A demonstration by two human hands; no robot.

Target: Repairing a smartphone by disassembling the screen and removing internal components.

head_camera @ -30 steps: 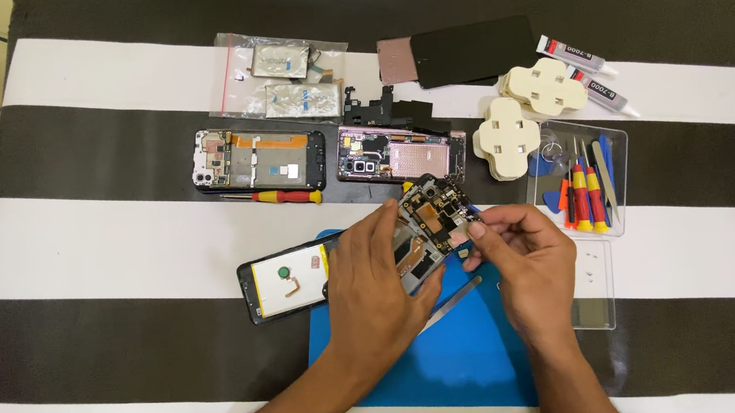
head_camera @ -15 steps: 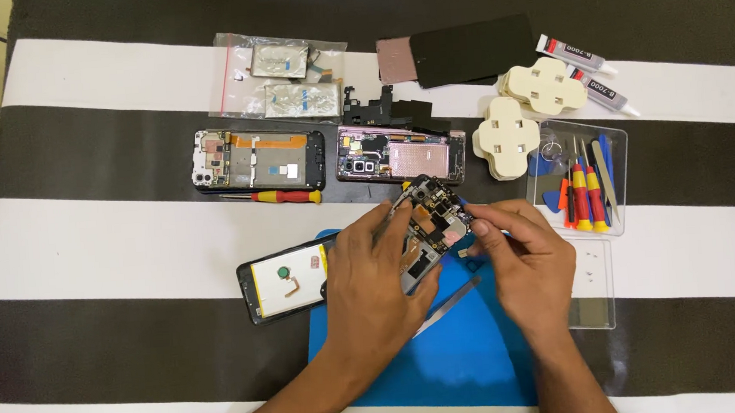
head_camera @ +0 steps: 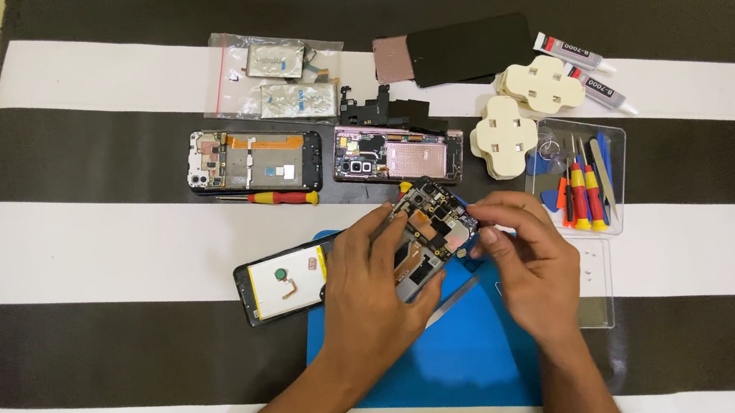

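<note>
Black-and-white striped cloth covers the table (head_camera: 86, 243), where a blue rubber work mat (head_camera: 473, 354) lies at the near edge under a person's two bare hands. Left hand (head_camera: 378, 296) cradles an opened smartphone with its back cover off and circuit board exposed (head_camera: 428, 228), tilted up off the mat, the grip wrapped around the phone's lower body. Right hand (head_camera: 527, 264) pinches at the phone's right edge, thumb and forefinger clenched on something too small to make out. A flat metal prying tool (head_camera: 453, 300) rests on the mat between the wrists, and a second phone with a yellow-and-white inner panel (head_camera: 282, 280) lies just to the left, touching the mat.

Farther back sit two more opened handsets: a black-framed one (head_camera: 252, 161) with a red-and-yellow screwdriver (head_camera: 285, 198) just beside it, and a pink-backed one (head_camera: 398, 154). A clear plastic bag of parts (head_camera: 276, 75) and a dark rear panel (head_camera: 456, 49) lie at the far side. To the right are cream-coloured cross-shaped foam pads (head_camera: 504, 126), two white adhesive tubes (head_camera: 582, 66) and a clear tray of small tools (head_camera: 581, 179).

Work this fine seems best done with the left hand keeping the phone steady and low over the mat, so a dropped part lands on blue, while the right moves lightly around the fragile board.
</note>
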